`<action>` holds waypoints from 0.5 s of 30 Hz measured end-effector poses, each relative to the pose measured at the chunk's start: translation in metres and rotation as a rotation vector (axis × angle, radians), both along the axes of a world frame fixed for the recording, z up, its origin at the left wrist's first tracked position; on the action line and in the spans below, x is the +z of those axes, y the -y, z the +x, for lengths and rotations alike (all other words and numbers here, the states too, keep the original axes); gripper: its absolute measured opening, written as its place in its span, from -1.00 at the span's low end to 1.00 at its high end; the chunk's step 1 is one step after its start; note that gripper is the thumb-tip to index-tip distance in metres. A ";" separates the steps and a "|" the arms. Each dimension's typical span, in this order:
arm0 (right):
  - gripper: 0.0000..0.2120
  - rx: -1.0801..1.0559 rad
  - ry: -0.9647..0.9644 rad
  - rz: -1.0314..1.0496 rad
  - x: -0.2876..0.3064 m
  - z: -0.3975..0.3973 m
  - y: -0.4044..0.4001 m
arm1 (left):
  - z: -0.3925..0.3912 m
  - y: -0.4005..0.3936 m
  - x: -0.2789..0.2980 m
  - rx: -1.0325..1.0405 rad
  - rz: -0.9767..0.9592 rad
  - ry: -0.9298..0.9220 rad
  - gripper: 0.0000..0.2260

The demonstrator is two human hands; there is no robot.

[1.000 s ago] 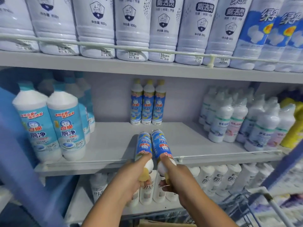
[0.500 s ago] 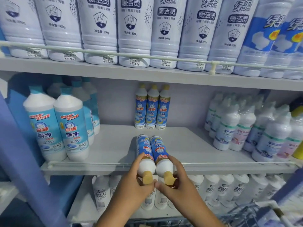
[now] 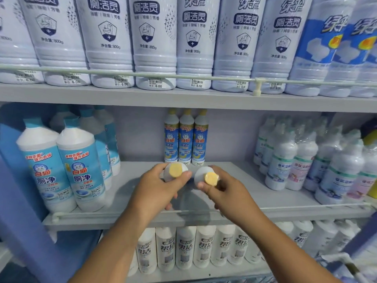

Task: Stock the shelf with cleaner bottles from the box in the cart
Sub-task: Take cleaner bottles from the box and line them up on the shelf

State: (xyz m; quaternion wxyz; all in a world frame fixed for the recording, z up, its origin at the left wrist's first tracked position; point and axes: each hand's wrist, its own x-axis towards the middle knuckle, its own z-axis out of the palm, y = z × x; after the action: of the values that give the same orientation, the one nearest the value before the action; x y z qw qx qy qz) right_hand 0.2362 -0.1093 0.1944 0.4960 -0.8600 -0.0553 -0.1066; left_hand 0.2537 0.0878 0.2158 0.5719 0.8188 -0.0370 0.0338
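While three matching bottles (image 3: 186, 137) stood at the middle shelf's (image 3: 234, 180) back, the left hand (image 3: 157, 188) and right hand (image 3: 226, 193) each gripped a yellow-capped cleaner bottle (image 3: 175, 172) near its top.

Two yellow-capped white bottles (image 3: 175, 172) (image 3: 206, 177) upright on middle shelf (image 3: 255, 193)
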 end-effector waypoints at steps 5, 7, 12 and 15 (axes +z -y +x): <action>-0.60 -0.077 -0.011 -0.185 0.043 0.044 0.001 | 0.047 0.015 0.038 0.058 0.214 -0.059 -0.45; -0.54 -0.081 -0.049 -0.185 0.055 0.062 0.000 | 0.067 0.018 0.042 0.087 0.221 -0.043 -0.42; -0.48 -0.114 -0.126 -0.121 0.064 0.103 -0.002 | 0.102 0.021 0.032 0.077 0.216 -0.038 -0.54; -0.35 -0.126 -0.152 -0.010 0.057 0.122 -0.006 | 0.111 0.021 0.022 0.113 0.184 -0.002 -0.59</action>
State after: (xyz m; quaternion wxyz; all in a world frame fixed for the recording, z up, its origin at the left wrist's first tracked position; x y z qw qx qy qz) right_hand 0.3577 -0.1030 0.2512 0.4869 -0.8698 0.0362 -0.0719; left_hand 0.3642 0.0672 0.2383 0.4914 0.8687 0.0070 0.0618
